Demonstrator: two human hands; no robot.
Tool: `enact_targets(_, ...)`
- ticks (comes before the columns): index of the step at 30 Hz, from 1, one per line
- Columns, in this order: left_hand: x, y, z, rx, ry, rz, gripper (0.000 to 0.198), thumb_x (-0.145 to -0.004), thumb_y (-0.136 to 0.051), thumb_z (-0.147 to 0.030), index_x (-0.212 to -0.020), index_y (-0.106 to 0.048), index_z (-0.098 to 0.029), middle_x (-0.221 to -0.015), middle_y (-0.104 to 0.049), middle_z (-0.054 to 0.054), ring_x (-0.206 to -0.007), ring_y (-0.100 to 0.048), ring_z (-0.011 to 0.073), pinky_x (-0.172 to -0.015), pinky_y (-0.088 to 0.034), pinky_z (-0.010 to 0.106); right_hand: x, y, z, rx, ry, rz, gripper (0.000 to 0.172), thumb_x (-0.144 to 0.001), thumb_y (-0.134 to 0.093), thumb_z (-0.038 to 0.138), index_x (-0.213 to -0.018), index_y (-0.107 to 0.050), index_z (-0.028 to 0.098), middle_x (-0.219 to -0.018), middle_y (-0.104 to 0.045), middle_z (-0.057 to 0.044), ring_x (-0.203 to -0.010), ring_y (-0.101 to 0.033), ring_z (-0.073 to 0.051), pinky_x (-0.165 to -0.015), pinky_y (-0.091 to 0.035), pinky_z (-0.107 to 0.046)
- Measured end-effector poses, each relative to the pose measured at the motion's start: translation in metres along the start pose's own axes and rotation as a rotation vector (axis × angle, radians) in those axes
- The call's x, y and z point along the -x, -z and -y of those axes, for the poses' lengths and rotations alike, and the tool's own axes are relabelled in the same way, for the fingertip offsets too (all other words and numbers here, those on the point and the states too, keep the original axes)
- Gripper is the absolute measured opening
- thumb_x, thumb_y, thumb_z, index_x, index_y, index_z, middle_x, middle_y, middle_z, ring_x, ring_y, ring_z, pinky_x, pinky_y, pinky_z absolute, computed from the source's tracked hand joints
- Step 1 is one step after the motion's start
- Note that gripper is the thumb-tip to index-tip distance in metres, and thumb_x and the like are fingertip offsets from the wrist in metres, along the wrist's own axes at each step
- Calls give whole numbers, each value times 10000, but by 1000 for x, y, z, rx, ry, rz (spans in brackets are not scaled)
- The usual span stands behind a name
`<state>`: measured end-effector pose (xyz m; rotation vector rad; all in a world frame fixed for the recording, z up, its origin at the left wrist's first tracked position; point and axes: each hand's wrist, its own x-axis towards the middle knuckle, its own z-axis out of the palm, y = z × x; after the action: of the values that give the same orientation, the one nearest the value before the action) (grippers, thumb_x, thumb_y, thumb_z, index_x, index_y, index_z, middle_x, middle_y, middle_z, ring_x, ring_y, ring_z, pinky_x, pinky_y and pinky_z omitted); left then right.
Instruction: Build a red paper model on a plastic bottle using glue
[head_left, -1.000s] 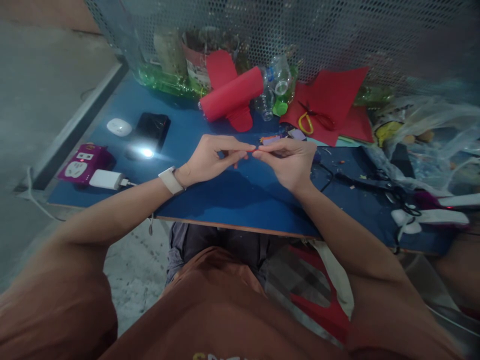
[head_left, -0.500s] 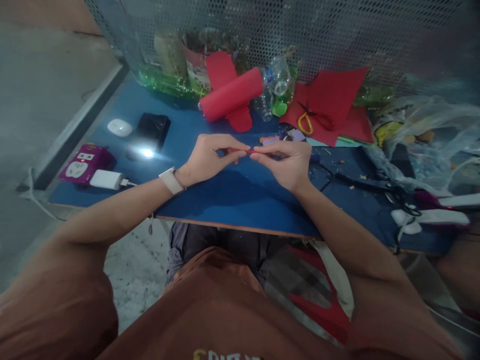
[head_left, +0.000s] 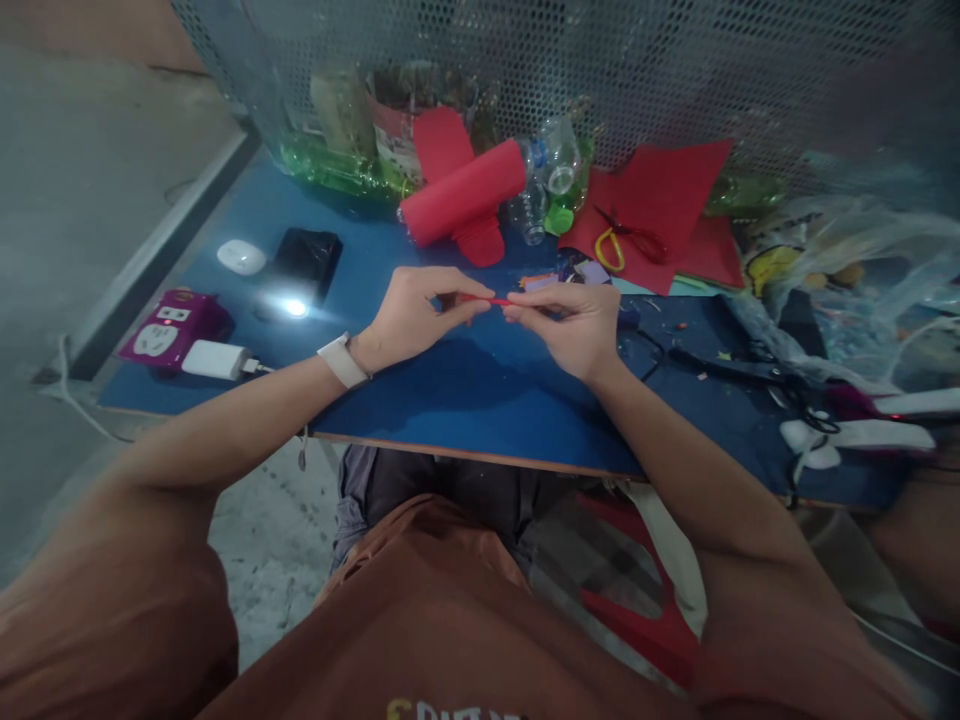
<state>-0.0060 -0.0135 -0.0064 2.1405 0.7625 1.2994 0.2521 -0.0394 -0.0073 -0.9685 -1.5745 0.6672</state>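
Note:
Above the blue table [head_left: 480, 400], my left hand [head_left: 420, 312] and my right hand [head_left: 571, 322] meet fingertip to fingertip. Both pinch a thin red strip [head_left: 500, 301], which looks like paper; only a short bit shows between the fingers. Most of it is hidden by my left fingers. Behind my hands lies a red paper-wrapped bottle [head_left: 469, 190] with rounded red flaps on two sides. Scissors with yellow and red handles [head_left: 611, 250] rest on a red paper sheet [head_left: 667, 205] to the right.
Clear plastic bottles [head_left: 559, 180] and a green bottle [head_left: 337, 170] stand or lie along the mesh panel. At left are a purple power socket [head_left: 161, 335], a white charger [head_left: 216, 358], a black box [head_left: 307, 258] and a lit lamp [head_left: 295, 308]. A glue gun [head_left: 862, 433] and a plastic bag [head_left: 885, 260] lie right.
Both hands keep almost the same place. A small red end that hung below my left fingers no longer shows. The view has shifted very slightly.

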Motion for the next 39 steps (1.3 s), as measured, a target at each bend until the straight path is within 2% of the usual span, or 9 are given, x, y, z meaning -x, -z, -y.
enact_targets(6, -1, 2, 1, -26, -92, -41, 205, -1059, -935, -433, -1038, -930, -229, -938, -886, 56, -747, -745, 153, -721, -602, 302, 0, 0, -3, -33, 21, 20, 329, -840, -1102, 596, -937, -985, 304, -815, -900, -20, -715, -861, -230, -717, -765, -389)
enact_targets(10, -2, 2, -1, -58, -59, -29, 288, -1087, -890, -514, -1065, -909, -227, -989, -875, 67, -810, -764, 172, -743, -624, 323, -1, 3, -4, 5, 7, 30, 342, -843, -1100, 601, -952, -979, 301, -832, -898, -23, -751, -863, -243, -741, -770, -405)
enact_targets(14, -3, 2, -2, -22, -44, -40, 378, -1096, -857, -627, -1046, -894, -254, -1093, -874, 80, -861, -782, 183, -729, -624, 335, -2, 4, -4, 52, 84, 83, 218, -904, -1063, 524, -973, -994, 329, -900, -927, -21, -788, -864, -241, -731, -735, -390)
enact_targets(17, -4, 1, -2, 13, -36, -56, 447, -1106, -833, -684, -997, -869, -251, -1036, -859, 77, -846, -770, 182, -724, -614, 338, -2, 4, -4, 98, 148, 178, 149, -960, -1008, 487, -973, -999, 339, -941, -943, -21, -789, -856, -237, -723, -705, -385)
enact_targets(21, -5, 2, -1, 21, -27, -55, 517, -1147, -751, -733, -1012, -828, -241, -996, -844, 82, -854, -763, 181, -746, -614, 338, -2, 6, -6, 204, 174, 339, 190, -1045, -918, 496, -1015, -996, 325, -1017, -951, -37, -821, -840, -236, -779, -684, -395)
enact_targets(26, -5, 1, 0, 19, 2, 10, 554, -1175, -704, -728, -1006, -836, -218, -1006, -856, 95, -880, -781, 180, -791, -628, 326, -6, 13, -12, 302, 223, 560, 245, -1134, -831, 476, -1078, -986, 296, -1086, -901, -80, -929, -795, -252, -898, -638, -433)
enact_targets(31, -5, 0, 1, 28, 17, 15, 452, -1139, -789, -650, -1044, -872, -216, -1034, -870, 100, -890, -790, 194, -807, -644, 347, -10, 19, -20, 367, 229, 721, 291, -1157, -790, 474, -1045, -978, 281, -1054, -827, -94, -906, -722, -249, -870, -580, -429)
enact_targets(34, -5, 0, 1, 24, 9, 15, 354, -1087, -874, -558, -985, -873, -219, -964, -852, 81, -829, -765, 189, -768, -624, 352, -11, 20, -20, 377, 238, 683, 256, -1135, -811, 456, -1043, -982, 289, -1030, -828, -81, -866, -708, -237, -835, -562, -414)
enact_targets(39, -6, 4, -1, 38, 0, 39, 410, -1084, -882, -601, -953, -865, -212, -917, -836, 80, -796, -744, 180, -742, -611, 334, -12, 20, -16, 423, 200, 455, 176, -1066, -881, 435, -1025, -984, 299, -987, -841, -59, -798, -687, -226, -804, -579, -419)
